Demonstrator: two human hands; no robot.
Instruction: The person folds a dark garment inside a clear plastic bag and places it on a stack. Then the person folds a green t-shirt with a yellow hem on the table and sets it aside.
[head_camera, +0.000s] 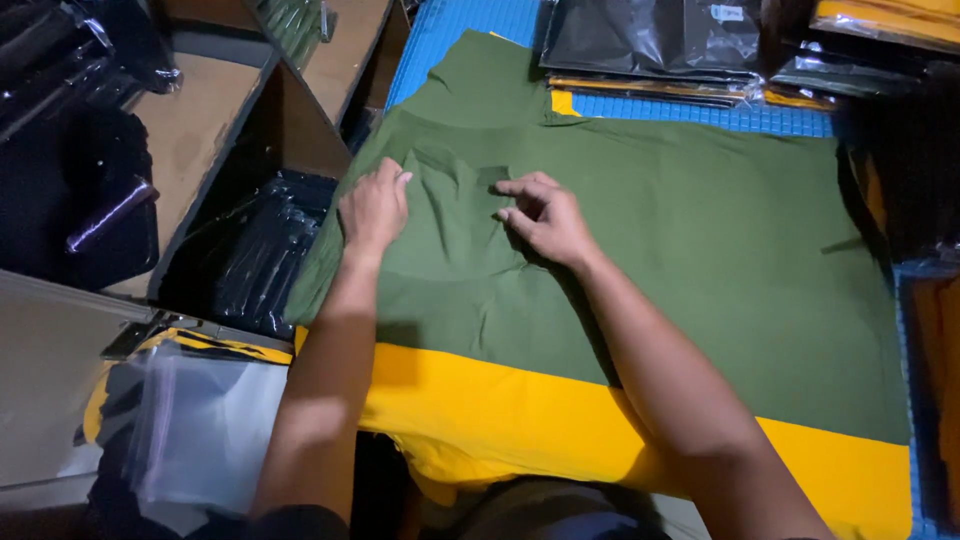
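Green shirt (650, 220) lay spread flat over a yellow cloth (560, 420) on the desk, w/ blue mat (470, 20) showing at the far edge. Both hands were on the shirt's left part, near the collar end.

Left hand (374, 208) rested palm-down on the fabric, fingers loosely spread, not gripping anything; it pinned the cloth. Right hand (545, 215) lay just beside it, fingers curled w/ tips pressing or lightly pinching a small crease; couldn't tell for sure if any fabric was actually caught between them. The hands were near each other but apart, w/ a wrinkled patch between them.

Step in hand looked like smoothing or squaring the shirt at that spot. To do it well, imo: keep the left hand flat as an anchor, draw the right away from it so the crease runs out, not bunching it back toward the collar. Work from the middle out to the edge. Light pressure, else the yellow cloth underneath drags along & shifts too.

Around: bagged dark garments (650, 40) stacked at the far side, more bagged stock in a box (255, 250) at left, clear bags (200, 430) near the left elbow.
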